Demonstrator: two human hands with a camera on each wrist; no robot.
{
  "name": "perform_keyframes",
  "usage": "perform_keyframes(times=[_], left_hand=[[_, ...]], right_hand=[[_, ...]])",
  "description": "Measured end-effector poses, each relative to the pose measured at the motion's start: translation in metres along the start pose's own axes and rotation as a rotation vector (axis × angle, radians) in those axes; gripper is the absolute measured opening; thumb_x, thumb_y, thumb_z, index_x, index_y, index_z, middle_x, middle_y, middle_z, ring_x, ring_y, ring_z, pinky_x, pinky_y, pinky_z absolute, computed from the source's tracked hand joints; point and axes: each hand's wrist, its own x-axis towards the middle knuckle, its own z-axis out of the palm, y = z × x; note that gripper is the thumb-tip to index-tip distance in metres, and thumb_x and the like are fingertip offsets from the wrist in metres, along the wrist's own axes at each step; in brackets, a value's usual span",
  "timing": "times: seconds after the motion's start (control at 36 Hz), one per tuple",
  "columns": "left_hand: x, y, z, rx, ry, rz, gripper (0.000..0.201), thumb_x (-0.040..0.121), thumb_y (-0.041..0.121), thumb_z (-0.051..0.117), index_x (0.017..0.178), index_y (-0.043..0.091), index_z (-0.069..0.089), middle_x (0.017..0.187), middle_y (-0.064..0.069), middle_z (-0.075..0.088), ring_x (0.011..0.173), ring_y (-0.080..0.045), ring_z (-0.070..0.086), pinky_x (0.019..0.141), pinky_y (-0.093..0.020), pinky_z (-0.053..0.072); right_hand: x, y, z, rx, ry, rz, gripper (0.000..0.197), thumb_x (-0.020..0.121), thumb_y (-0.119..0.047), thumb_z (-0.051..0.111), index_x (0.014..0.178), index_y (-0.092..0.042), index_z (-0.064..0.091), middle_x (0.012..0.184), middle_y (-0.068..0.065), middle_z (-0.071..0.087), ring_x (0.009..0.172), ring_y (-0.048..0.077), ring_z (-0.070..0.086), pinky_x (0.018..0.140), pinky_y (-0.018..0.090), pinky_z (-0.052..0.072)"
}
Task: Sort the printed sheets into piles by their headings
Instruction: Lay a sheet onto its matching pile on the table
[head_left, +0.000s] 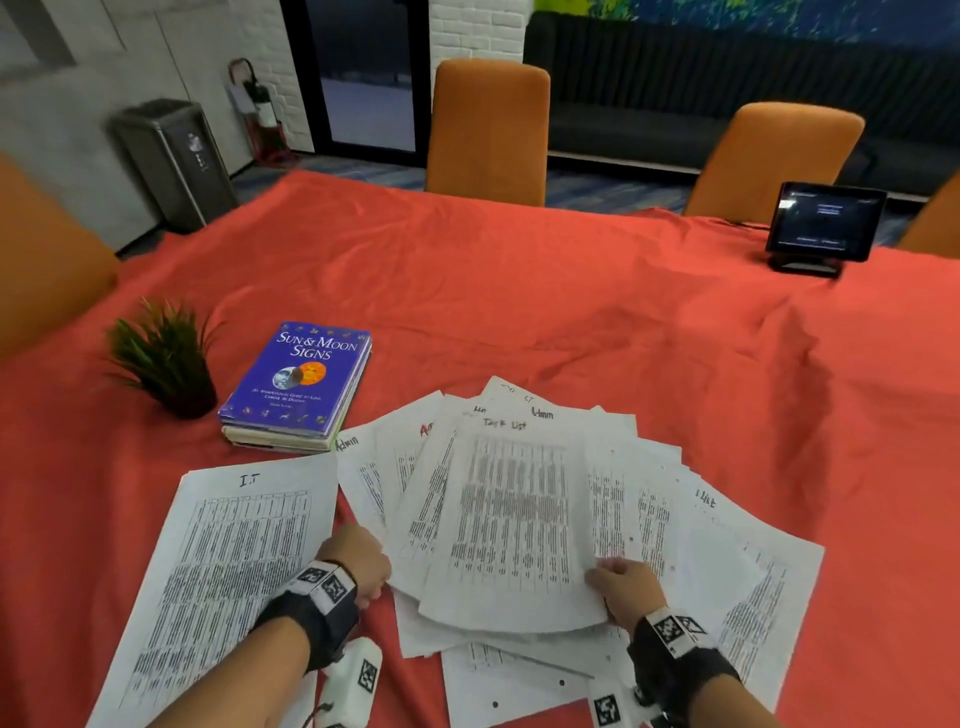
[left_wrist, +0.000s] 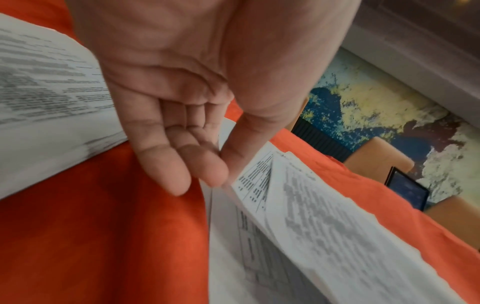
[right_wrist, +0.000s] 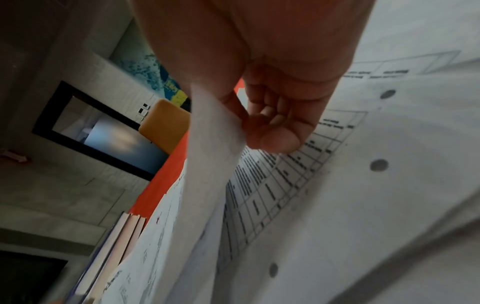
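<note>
A lone sheet headed "I.T" (head_left: 223, 561) lies flat at the front left of the red-clothed table (head_left: 571, 312). To its right spreads a fanned heap of printed sheets (head_left: 649, 509) with headings such as "Admin" showing. On top lies a sheet headed "Task List" (head_left: 509, 519). My right hand (head_left: 618, 582) pinches this sheet's lower right edge between thumb and fingers (right_wrist: 272, 142), and the sheet (right_wrist: 215, 144) curls upward there. My left hand (head_left: 363, 566) is at the heap's left edge. Its thumb and forefinger (left_wrist: 221, 172) meet on the edge of a sheet (left_wrist: 324, 216) in the heap.
A blue book, "Sun & Moon Signs" (head_left: 298, 379), lies on another book behind the sheets. A small potted plant (head_left: 166, 364) stands left of it. A tablet on a stand (head_left: 823, 221) is at the far right edge. Orange chairs (head_left: 488, 130) ring the table.
</note>
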Motion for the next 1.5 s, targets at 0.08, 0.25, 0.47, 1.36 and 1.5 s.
perform_keyframes(times=[0.08,0.25,0.47,1.36,1.5], left_hand=[[-0.010,-0.019,0.005,-0.201,-0.090,-0.061,0.026,0.076,0.004,0.063,0.101,0.008,0.058,0.060,-0.008,0.066,0.051,-0.021,0.062,0.051,-0.032,0.055],[-0.043,-0.049,0.008,-0.239,-0.342,-0.143,0.029,0.076,0.004,0.065,0.102,0.009,0.056,0.061,-0.008,0.069,0.046,-0.016,0.061,0.049,-0.022,0.048],[-0.042,-0.054,0.002,-0.177,-0.493,-0.198,0.054,0.050,0.023,0.077,0.101,0.013,0.067,0.105,-0.012,0.066,0.082,-0.026,0.066,0.059,-0.033,0.058],[-0.025,-0.046,0.018,-0.442,-0.052,0.084,0.021,0.082,0.003,0.068,0.085,0.024,0.067,0.085,0.005,0.073,0.081,-0.015,0.069,0.065,-0.023,0.051],[-0.027,-0.056,0.015,-0.570,-0.060,0.070,0.022,0.085,0.002,0.066,0.096,0.021,0.065,0.090,0.001,0.072,0.083,-0.018,0.069,0.063,-0.023,0.052]], right_hand=[[-0.004,0.005,0.007,-0.026,-0.057,0.012,0.015,0.085,-0.004,0.060,0.073,-0.008,0.067,0.079,0.014,0.071,0.074,0.029,0.067,0.071,0.042,0.058],[-0.014,0.016,0.028,-0.129,-0.182,0.044,0.015,0.080,-0.008,0.065,0.065,-0.010,0.063,0.077,0.015,0.072,0.077,0.034,0.071,0.072,0.046,0.060],[-0.031,0.011,0.041,-0.211,-0.271,0.015,0.020,0.084,-0.003,0.063,0.066,-0.007,0.054,0.068,0.016,0.063,0.055,0.030,0.066,0.056,0.042,0.061],[0.017,0.002,-0.005,-0.289,0.295,0.052,0.019,0.088,-0.016,0.057,0.102,-0.006,0.063,0.087,0.006,0.066,0.074,0.024,0.062,0.069,0.030,0.052],[0.012,0.002,-0.020,-0.301,0.322,-0.040,0.021,0.092,-0.014,0.050,0.078,-0.011,0.065,0.070,0.002,0.062,0.062,0.017,0.057,0.054,0.022,0.043]])
